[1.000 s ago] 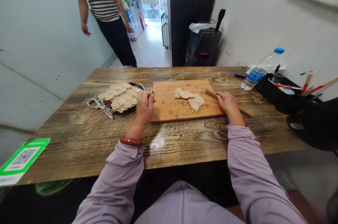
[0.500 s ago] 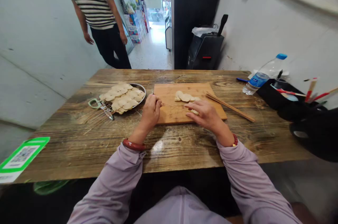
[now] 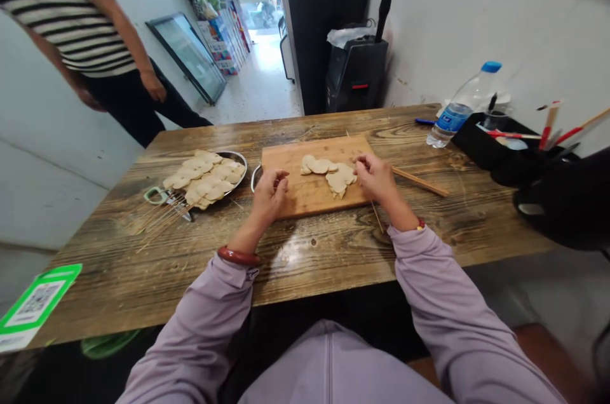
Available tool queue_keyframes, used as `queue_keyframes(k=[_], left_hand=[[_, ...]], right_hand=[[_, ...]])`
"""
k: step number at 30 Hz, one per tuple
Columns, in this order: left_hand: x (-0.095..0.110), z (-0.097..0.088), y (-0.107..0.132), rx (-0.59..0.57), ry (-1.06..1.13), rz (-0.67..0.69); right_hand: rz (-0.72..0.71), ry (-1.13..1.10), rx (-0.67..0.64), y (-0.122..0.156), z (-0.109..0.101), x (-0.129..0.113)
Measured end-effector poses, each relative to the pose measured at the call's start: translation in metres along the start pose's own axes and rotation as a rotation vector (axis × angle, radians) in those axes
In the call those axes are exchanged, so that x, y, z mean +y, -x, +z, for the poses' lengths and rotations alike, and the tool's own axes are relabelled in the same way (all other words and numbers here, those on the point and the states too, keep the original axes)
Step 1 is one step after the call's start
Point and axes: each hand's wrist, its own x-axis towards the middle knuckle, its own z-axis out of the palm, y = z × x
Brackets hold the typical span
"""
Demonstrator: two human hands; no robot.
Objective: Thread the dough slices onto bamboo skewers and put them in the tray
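Note:
On the wooden cutting board (image 3: 305, 201) lie pale, flat, round slices of food (image 3: 340, 178), in a short overlapping row and a looser cluster. My right hand (image 3: 376, 178) is at the board's right side, beside the cluster, its fingers pinched on a thin wooden skewer (image 3: 378, 216) that sticks out towards me. My left hand (image 3: 271, 194) hovers by the board's left edge, fingers loosely curled with a gap to the thumb and nothing seen between them. To the left, a metal plate (image 3: 244, 166) carries several skewers threaded with similar slices (image 3: 204, 178).
Wooden sticks (image 3: 422, 182) lie right of the board. Scissors with a pale green handle (image 3: 153, 195) lie by the plate. A water bottle (image 3: 450, 121) and a black pen holder (image 3: 469, 131) stand at the right. A person in a striped top (image 3: 95, 29) stands beyond the table's left.
The skewer, earlier stretched between both hands, is now at my right hand and points towards me. My left hand has come away from it. The person has shifted left in view.

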Motion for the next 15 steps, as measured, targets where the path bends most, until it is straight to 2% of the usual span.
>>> queue_keyframes(k=[3, 9, 12, 15], left_hand=[[0.005, 0.011, -0.015, -0.087, -0.138, 0.042], [0.009, 0.028, -0.052, -0.123, -0.375, -0.051], [0.012, 0.036, -0.059, -0.147, -0.467, -0.13], [0.015, 0.045, -0.06, -0.129, -0.403, -0.184]], right_hand=[[0.062, 0.105, 0.021, -0.005, -0.002, 0.012], [0.015, 0.443, -0.023, 0.0, 0.008, 0.016], [-0.02, 0.487, -0.054, 0.002, 0.012, 0.02], [-0.036, 0.449, -0.06, 0.002, 0.015, 0.024]])
